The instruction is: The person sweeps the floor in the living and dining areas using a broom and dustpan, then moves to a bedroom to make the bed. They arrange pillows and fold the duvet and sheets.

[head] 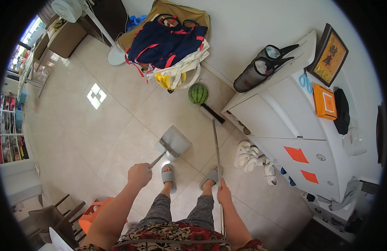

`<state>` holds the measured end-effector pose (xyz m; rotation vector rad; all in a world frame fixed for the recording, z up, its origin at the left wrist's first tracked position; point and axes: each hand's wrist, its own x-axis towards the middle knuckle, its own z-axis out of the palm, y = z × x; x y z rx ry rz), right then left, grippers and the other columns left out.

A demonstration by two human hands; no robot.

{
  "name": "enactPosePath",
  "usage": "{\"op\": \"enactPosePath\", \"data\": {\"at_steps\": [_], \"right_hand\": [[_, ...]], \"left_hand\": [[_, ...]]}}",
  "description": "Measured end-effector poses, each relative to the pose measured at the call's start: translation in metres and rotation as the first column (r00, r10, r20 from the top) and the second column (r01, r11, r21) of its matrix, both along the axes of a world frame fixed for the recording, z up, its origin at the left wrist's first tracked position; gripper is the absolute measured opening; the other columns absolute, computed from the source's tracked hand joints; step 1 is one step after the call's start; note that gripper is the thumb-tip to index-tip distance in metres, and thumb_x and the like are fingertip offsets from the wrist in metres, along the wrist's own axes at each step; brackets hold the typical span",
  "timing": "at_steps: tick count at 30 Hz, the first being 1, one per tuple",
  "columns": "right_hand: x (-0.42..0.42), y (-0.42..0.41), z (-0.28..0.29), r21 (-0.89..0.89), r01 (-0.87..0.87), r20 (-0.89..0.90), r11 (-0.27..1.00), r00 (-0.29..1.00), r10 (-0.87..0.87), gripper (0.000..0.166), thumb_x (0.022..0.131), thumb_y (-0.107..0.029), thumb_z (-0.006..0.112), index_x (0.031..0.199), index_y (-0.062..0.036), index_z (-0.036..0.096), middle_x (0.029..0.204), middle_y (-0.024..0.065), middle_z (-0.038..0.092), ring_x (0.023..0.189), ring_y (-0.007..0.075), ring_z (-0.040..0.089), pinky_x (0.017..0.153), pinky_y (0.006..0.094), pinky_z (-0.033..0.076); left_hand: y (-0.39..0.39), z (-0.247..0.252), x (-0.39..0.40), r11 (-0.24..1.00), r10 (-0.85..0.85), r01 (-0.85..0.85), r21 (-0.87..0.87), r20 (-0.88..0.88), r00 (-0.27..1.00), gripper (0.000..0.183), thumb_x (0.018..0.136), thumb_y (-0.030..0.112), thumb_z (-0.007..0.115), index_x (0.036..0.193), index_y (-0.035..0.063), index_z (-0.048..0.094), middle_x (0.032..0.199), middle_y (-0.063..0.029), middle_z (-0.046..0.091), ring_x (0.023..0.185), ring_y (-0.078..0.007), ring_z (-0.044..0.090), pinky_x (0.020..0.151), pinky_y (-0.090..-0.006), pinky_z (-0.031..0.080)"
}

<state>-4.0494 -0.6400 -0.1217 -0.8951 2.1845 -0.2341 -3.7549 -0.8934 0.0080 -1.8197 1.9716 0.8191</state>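
My left hand [139, 175] grips the handle of a grey dustpan [181, 142], whose pan hangs at or just above the tiled floor; I cannot tell which. A row of comb teeth [168, 148] runs along the pan's handle side. In my right hand [224, 192] is the long metal pole of a broom [216, 141]. The broom head [212, 114], with dark bristles, lies out ahead by the shoe cabinet. Touching or nearly touching those bristles is a striped green watermelon [198, 93] on the floor.
Right of me, a white shoe cabinet [284, 116] has white slippers [247, 157] along its foot. Bags [171, 44] are heaped by the wall, beside a standing fan [116, 56]. An orange plastic stool [93, 211] and brown chair [52, 219] stand at lower left.
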Motion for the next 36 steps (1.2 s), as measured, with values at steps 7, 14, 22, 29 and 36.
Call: {"op": "enactPosePath", "data": {"at_steps": [7, 14, 22, 29, 36], "right_hand": [[0.018, 0.046, 0.083, 0.228, -0.078, 0.353, 0.971, 0.936, -0.007, 0.053, 0.091, -0.016, 0.044, 0.143, -0.0202, 0.03, 0.076, 0.0182, 0.061, 0.065, 0.0313, 0.059, 0.062, 0.0427, 0.048], [-0.015, 0.061, 0.106, 0.132, 0.022, 0.349, 0.991, 0.935, -0.067, 0.053, 0.09, -0.014, 0.047, 0.141, -0.0234, 0.035, 0.058, 0.0029, 0.048, 0.046, 0.0128, 0.044, 0.045, 0.0311, 0.042], [0.049, 0.044, 0.079, 0.196, -0.092, 0.619, 0.976, 0.783, -0.05, 0.053, 0.09, -0.011, 0.047, 0.14, -0.0258, 0.037, 0.053, 0.0025, 0.044, 0.042, 0.0139, 0.043, 0.041, 0.0309, 0.039], [0.017, -0.027, 0.074, 0.017, -0.137, 0.389, 0.99, 0.913, 0.12, 0.05, 0.088, -0.011, 0.047, 0.137, -0.0222, 0.042, 0.058, 0.0062, 0.05, 0.042, 0.0147, 0.046, 0.038, 0.0325, 0.039], [0.047, -0.062, -0.035, -0.039, -0.16, 0.443, 0.986, 0.882, 0.161, 0.043, 0.085, -0.006, 0.047, 0.127, -0.0136, 0.047, 0.07, 0.0097, 0.056, 0.053, 0.0214, 0.052, 0.047, 0.0347, 0.043]], "left_hand": [[0.001, -0.006, 0.002, 1.0, -0.017, 0.017, -0.015, -0.019, 1.0, 0.018, 0.077, 0.021, 0.059, 0.09, 0.016, 0.071, 0.08, -0.0114, 0.067, 0.075, -0.0299, 0.064, 0.068, -0.0402, 0.052], [0.009, 0.0, 0.003, 1.0, 0.006, -0.007, -0.022, -0.021, 1.0, 0.017, 0.077, 0.021, 0.06, 0.089, 0.0168, 0.071, 0.08, -0.0111, 0.068, 0.076, -0.0297, 0.064, 0.069, -0.0407, 0.052], [0.031, -0.021, 0.043, 1.0, -0.019, 0.019, 0.015, -0.033, 0.999, 0.03, 0.075, 0.017, 0.053, 0.101, 0.0176, 0.069, 0.088, -0.0153, 0.067, 0.083, -0.0329, 0.064, 0.075, -0.0426, 0.051], [0.045, 0.029, 0.146, 0.967, 0.254, -0.254, 0.005, -0.025, 0.967, 0.026, 0.077, 0.02, 0.053, 0.096, 0.0188, 0.07, 0.091, -0.0117, 0.067, 0.086, -0.0311, 0.063, 0.076, -0.0402, 0.052], [0.039, -0.027, 0.177, 0.94, 0.338, -0.337, -0.042, 0.017, 0.941, 0.026, 0.077, 0.02, 0.051, 0.094, 0.0172, 0.07, 0.094, -0.0135, 0.066, 0.09, -0.0311, 0.063, 0.079, -0.0422, 0.051]]}}
